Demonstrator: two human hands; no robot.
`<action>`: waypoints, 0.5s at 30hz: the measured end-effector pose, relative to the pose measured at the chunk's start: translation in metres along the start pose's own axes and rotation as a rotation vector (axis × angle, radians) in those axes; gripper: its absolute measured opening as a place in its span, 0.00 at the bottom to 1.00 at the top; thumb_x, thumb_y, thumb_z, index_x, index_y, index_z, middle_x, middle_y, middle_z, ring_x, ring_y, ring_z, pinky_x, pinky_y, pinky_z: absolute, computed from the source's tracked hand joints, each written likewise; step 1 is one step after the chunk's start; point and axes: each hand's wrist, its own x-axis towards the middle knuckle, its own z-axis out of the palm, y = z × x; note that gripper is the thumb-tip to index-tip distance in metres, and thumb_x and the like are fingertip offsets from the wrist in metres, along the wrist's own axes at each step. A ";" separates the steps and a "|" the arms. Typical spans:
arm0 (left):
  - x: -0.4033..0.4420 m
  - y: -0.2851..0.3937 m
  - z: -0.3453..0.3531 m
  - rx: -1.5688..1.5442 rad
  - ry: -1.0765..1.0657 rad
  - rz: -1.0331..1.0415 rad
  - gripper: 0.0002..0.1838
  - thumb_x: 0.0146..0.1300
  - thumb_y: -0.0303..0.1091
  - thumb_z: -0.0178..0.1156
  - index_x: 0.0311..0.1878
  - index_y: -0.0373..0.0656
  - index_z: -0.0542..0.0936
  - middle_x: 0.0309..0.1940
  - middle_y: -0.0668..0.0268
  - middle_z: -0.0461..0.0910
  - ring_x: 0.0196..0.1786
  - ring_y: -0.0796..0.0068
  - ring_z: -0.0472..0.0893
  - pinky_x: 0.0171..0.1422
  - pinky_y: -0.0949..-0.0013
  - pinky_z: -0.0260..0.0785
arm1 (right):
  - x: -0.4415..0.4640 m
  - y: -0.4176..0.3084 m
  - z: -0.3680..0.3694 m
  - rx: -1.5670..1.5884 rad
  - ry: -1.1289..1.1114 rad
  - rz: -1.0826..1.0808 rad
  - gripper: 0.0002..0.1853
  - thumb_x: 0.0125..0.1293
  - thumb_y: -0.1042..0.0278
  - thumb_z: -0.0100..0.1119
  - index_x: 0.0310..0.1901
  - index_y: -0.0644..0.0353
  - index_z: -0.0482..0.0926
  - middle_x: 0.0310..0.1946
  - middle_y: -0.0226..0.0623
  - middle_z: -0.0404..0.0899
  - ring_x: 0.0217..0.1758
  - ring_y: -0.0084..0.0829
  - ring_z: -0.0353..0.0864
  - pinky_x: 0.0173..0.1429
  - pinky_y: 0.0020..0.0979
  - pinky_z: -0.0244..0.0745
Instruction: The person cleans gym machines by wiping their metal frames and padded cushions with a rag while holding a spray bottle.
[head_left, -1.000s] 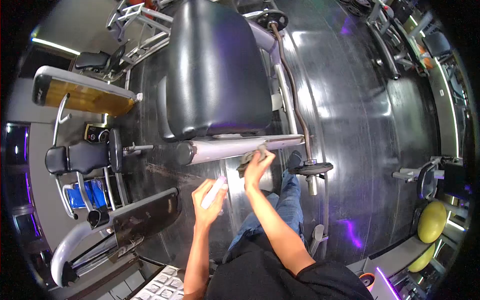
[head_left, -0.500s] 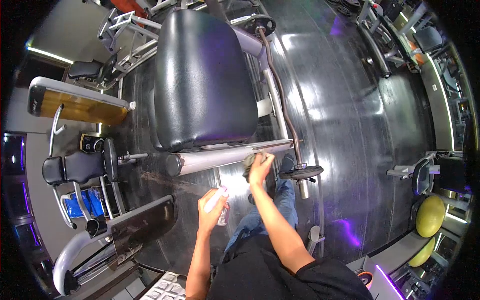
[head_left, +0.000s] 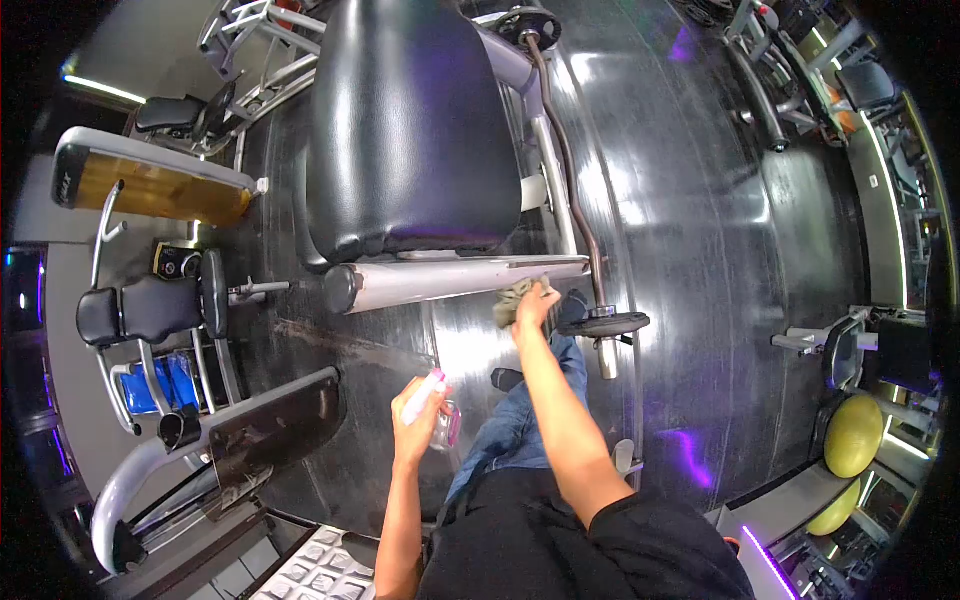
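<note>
My left hand [head_left: 412,418] is wrapped round a spray bottle [head_left: 445,424] with a white and pink head and a clear body. Higher and to the right, my right hand [head_left: 535,306] grips a crumpled greenish-grey cloth [head_left: 514,300]. The cloth is at the lower edge of the light metal bar [head_left: 440,281], towards its right end; whether it touches is hard to tell. Above that bar lies a large black padded seat [head_left: 415,130]. A bent barbell [head_left: 568,150] runs down the right side of the frame, with a black plate [head_left: 603,325] near its lower end.
Gym machines with black pads [head_left: 160,307] stand at the left, near a curved grey frame [head_left: 120,500]. Yellow balls [head_left: 854,435] sit at the right. A white textured panel [head_left: 325,565] lies at the bottom. My jeans-clad legs [head_left: 510,425] are below the bar.
The cloth and my right hand have shifted slightly right along the bar. My left hand still holds the bottle, and its clear body shows more. The whole view has shifted a little.
</note>
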 end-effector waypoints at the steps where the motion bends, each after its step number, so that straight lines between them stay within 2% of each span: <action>1: -0.004 -0.009 -0.001 0.019 0.002 -0.019 0.11 0.66 0.36 0.61 0.37 0.35 0.82 0.29 0.66 0.81 0.27 0.81 0.79 0.33 0.75 0.67 | -0.010 0.005 0.005 0.096 -0.031 -0.008 0.12 0.73 0.61 0.46 0.50 0.57 0.59 0.41 0.42 0.71 0.39 0.35 0.75 0.46 0.37 0.73; 2: -0.008 -0.016 -0.003 0.040 0.004 -0.040 0.13 0.68 0.40 0.60 0.39 0.37 0.81 0.31 0.66 0.83 0.27 0.81 0.80 0.33 0.75 0.68 | 0.005 0.043 0.005 0.030 -0.019 -0.076 0.13 0.73 0.61 0.47 0.49 0.57 0.58 0.44 0.42 0.69 0.46 0.32 0.72 0.54 0.35 0.69; 3: -0.013 -0.020 -0.003 0.043 0.002 -0.045 0.13 0.68 0.40 0.60 0.39 0.37 0.81 0.31 0.66 0.83 0.27 0.81 0.80 0.33 0.75 0.68 | -0.019 0.036 0.010 -0.002 -0.055 -0.092 0.13 0.74 0.60 0.46 0.50 0.57 0.59 0.47 0.42 0.68 0.52 0.29 0.69 0.59 0.34 0.65; 5: -0.017 -0.027 0.000 0.035 -0.014 -0.115 0.14 0.68 0.40 0.60 0.40 0.37 0.81 0.32 0.66 0.84 0.27 0.81 0.80 0.33 0.75 0.67 | -0.054 0.018 0.014 0.089 -0.133 -0.020 0.14 0.73 0.59 0.49 0.49 0.56 0.59 0.46 0.38 0.69 0.48 0.29 0.72 0.51 0.37 0.73; 6: -0.017 -0.025 0.004 -0.008 0.013 -0.147 0.11 0.66 0.35 0.62 0.36 0.34 0.81 0.25 0.67 0.79 0.27 0.81 0.79 0.33 0.75 0.68 | -0.051 0.020 0.015 0.178 -0.114 0.049 0.16 0.74 0.54 0.47 0.51 0.59 0.63 0.45 0.37 0.73 0.46 0.29 0.76 0.50 0.37 0.74; 7: -0.017 -0.022 0.006 -0.008 0.007 -0.160 0.11 0.66 0.35 0.62 0.36 0.34 0.81 0.25 0.67 0.79 0.27 0.81 0.79 0.33 0.75 0.68 | -0.043 0.020 0.011 0.171 -0.101 0.053 0.16 0.74 0.54 0.47 0.51 0.59 0.63 0.45 0.37 0.73 0.46 0.29 0.76 0.50 0.37 0.74; 9: -0.016 -0.022 0.010 -0.015 0.052 -0.204 0.12 0.66 0.38 0.62 0.36 0.35 0.82 0.24 0.67 0.80 0.27 0.81 0.79 0.34 0.75 0.68 | -0.011 0.023 -0.004 0.165 -0.364 0.164 0.19 0.75 0.51 0.43 0.52 0.59 0.70 0.44 0.36 0.78 0.43 0.31 0.80 0.47 0.38 0.77; 10: -0.016 -0.035 0.010 -0.037 0.094 -0.172 0.14 0.66 0.40 0.62 0.37 0.37 0.82 0.24 0.66 0.81 0.26 0.81 0.79 0.34 0.74 0.67 | 0.007 0.028 -0.004 0.198 -0.292 0.284 0.20 0.76 0.51 0.40 0.52 0.58 0.75 0.42 0.35 0.81 0.42 0.34 0.83 0.46 0.39 0.79; 11: -0.016 -0.037 0.008 0.012 0.108 -0.183 0.15 0.66 0.42 0.62 0.37 0.37 0.82 0.25 0.66 0.82 0.27 0.81 0.79 0.34 0.74 0.66 | 0.023 0.032 -0.005 0.286 -0.272 0.351 0.21 0.77 0.51 0.37 0.52 0.57 0.75 0.43 0.35 0.82 0.43 0.35 0.83 0.47 0.41 0.80; 13: -0.014 -0.036 0.010 -0.031 0.168 -0.180 0.16 0.67 0.44 0.61 0.37 0.37 0.82 0.24 0.66 0.82 0.27 0.81 0.78 0.34 0.74 0.65 | 0.077 0.061 -0.024 0.251 -0.430 0.374 0.23 0.78 0.48 0.32 0.51 0.56 0.75 0.42 0.33 0.82 0.42 0.35 0.83 0.47 0.42 0.80; 14: -0.010 -0.036 0.011 -0.031 0.169 -0.189 0.16 0.67 0.44 0.61 0.37 0.37 0.82 0.24 0.66 0.82 0.27 0.81 0.78 0.34 0.74 0.65 | 0.079 0.056 -0.020 0.246 -0.425 0.379 0.23 0.78 0.48 0.32 0.51 0.56 0.75 0.42 0.33 0.82 0.42 0.35 0.83 0.47 0.42 0.80; 15: -0.009 -0.036 0.010 -0.038 0.184 -0.184 0.17 0.67 0.44 0.61 0.37 0.37 0.82 0.23 0.66 0.81 0.26 0.81 0.77 0.34 0.74 0.64 | 0.076 0.050 -0.017 0.255 -0.324 0.399 0.23 0.77 0.48 0.32 0.48 0.54 0.76 0.39 0.32 0.82 0.40 0.35 0.82 0.44 0.41 0.80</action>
